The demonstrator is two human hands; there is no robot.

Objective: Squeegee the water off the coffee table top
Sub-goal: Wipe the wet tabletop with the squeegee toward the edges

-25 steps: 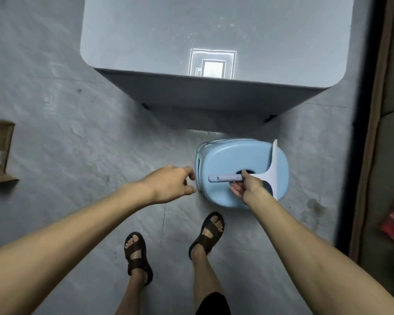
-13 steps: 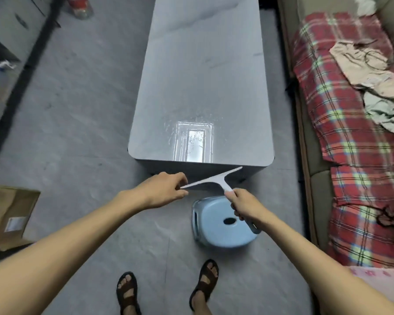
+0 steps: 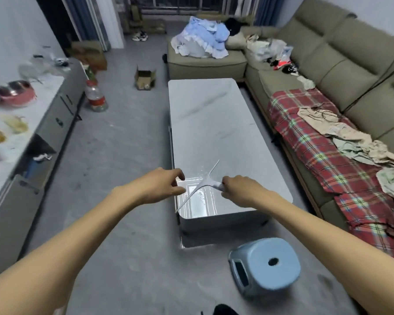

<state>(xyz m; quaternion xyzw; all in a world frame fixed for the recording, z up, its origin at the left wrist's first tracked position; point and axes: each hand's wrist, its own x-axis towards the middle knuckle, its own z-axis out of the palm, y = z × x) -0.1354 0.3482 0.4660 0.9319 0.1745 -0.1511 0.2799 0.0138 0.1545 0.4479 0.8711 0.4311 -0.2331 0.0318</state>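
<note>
One open cardboard box near coffee table

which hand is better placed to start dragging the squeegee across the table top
Right. The right hand grips the squeegee handle, blade over the wet near end of the coffee table; the left hand holds nothing, just beside the blade.

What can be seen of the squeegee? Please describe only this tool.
The squeegee is white, looks like plastic, and is T-shaped: a long thin blade with a short neck leading to a handle. The right hand grips the handle, which the hand mostly hides. The blade lies diagonally over the wet, shiny near end of the coffee table. Whether the blade touches the top cannot be told. The left hand is close beside it, holding nothing.
</note>
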